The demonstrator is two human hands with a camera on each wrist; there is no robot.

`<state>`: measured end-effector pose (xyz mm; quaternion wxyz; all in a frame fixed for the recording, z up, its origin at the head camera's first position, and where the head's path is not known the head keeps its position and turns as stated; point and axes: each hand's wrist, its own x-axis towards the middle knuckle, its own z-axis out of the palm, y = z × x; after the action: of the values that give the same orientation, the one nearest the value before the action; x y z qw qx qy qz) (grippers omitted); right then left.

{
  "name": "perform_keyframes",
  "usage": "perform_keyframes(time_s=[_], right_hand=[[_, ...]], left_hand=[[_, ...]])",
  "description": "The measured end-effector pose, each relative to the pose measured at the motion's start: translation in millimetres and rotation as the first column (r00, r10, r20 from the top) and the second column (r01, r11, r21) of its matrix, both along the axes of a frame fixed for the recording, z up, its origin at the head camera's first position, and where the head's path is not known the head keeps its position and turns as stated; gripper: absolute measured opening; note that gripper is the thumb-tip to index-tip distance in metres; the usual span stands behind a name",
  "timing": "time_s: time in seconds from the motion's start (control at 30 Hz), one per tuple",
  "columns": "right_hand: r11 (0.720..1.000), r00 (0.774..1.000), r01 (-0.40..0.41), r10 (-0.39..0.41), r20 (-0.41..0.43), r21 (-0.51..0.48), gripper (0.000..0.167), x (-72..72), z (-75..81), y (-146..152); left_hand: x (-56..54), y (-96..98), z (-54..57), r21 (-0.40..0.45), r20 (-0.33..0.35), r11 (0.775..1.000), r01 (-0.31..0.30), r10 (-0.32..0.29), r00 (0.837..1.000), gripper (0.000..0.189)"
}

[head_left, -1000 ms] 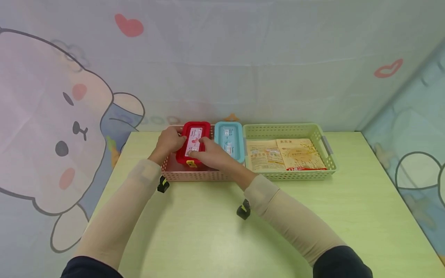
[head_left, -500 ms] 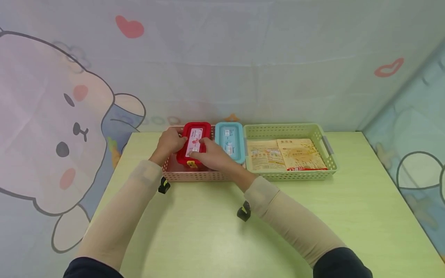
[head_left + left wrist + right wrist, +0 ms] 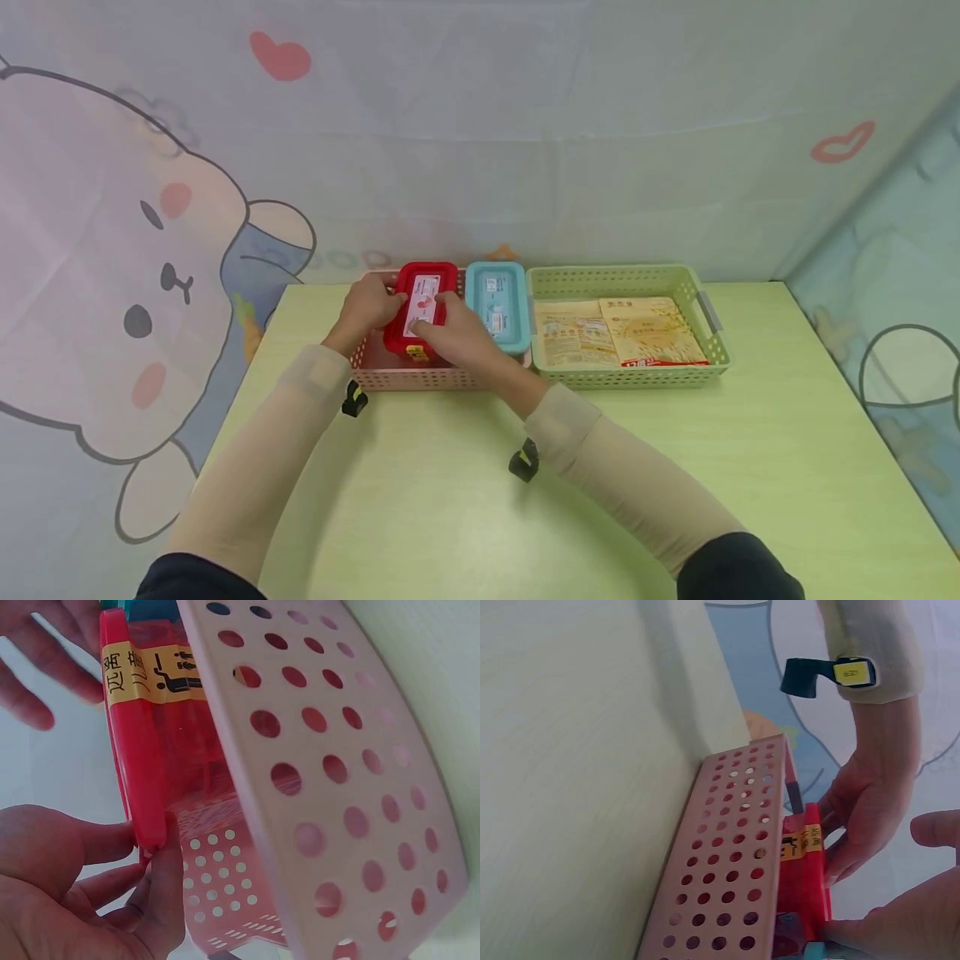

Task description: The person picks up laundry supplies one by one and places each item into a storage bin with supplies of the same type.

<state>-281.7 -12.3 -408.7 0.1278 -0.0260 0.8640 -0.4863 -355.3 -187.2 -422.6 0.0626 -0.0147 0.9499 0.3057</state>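
A red lidded plastic box (image 3: 426, 287) with a pink-white label and a yellow warning sticker stands in the pink basket (image 3: 420, 381). My left hand (image 3: 369, 310) is at its left side; the left wrist view shows thumb and fingers pinching the red lid's edge (image 3: 135, 750). From the other side my right hand (image 3: 465, 337) reaches to the lid's right edge. Its thumb (image 3: 936, 829) stays off the lid, and its other fingers are partly hidden between the boxes. Just right of these fingers is a light blue lidded box (image 3: 498, 307), also in the pink basket.
A light green basket (image 3: 628, 379) adjoins the pink one on the right and holds flat beige packets (image 3: 651, 332). Both baskets stand toward the back of the pale table (image 3: 450, 483), near a printed cloth backdrop (image 3: 480, 167). Black wrist cameras (image 3: 524, 460) hang below the sleeves.
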Motion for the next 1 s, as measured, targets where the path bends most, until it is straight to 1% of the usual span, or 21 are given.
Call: perform_keyframes(time_s=[0.17,0.3,0.43,0.57,0.63,0.73,0.83,0.93,1.0], right_hand=[[0.999,0.999,0.035,-0.036,-0.014,-0.015,0.078,1.4,5.1,2.1],[0.997,0.997,0.05,-0.052,-0.053,-0.051,0.074,4.8,2.1,4.4],[0.998,0.992,0.02,-0.028,-0.126,-0.068,0.069,9.9,-5.3,6.0],[0.994,0.972,-0.001,-0.026,-0.233,-0.113,0.065,13.6,-8.4,9.3],[0.99,0.963,-0.015,-0.023,-0.269,-0.138,0.062,13.9,-7.6,12.4],[0.988,0.959,-0.051,0.008,-0.282,-0.143,0.058,13.1,-4.4,19.5],[0.985,0.955,-0.115,0.075,-0.289,-0.128,0.057,10.9,-0.6,29.2],[0.969,0.937,-0.203,0.15,-0.316,-0.139,0.058,8.8,4.8,40.5],[0.958,0.922,-0.254,0.198,-0.332,-0.135,0.061,8.6,10.5,48.1]], left_hand=[[0.3,2.2,1.6,-0.002,-0.01,1.0,0.0,0.0,1.0,0.05],[0.9,3.4,1.9,-0.011,-0.01,1.0,0.009,-0.009,1.0,0.048],[1.7,3.8,2.4,-0.019,-0.014,1.0,0.02,-0.02,1.0,0.047],[2.9,5.4,3.9,0.002,-0.009,1.0,0.025,-0.025,1.0,0.045],[3.4,6.4,4.2,0.015,-0.001,1.0,0.023,-0.023,1.0,0.045],[3.9,7.8,4.3,0.021,0.004,0.999,0.025,-0.026,1.0,0.045],[4.9,9.6,4.4,0.016,-0.002,1.0,0.027,-0.027,1.0,0.044],[7.2,11.1,5.5,0.003,-0.02,1.0,0.031,-0.031,0.999,0.044],[9.4,11.8,8.1,-0.011,-0.023,0.999,0.036,-0.036,0.999,0.046]])
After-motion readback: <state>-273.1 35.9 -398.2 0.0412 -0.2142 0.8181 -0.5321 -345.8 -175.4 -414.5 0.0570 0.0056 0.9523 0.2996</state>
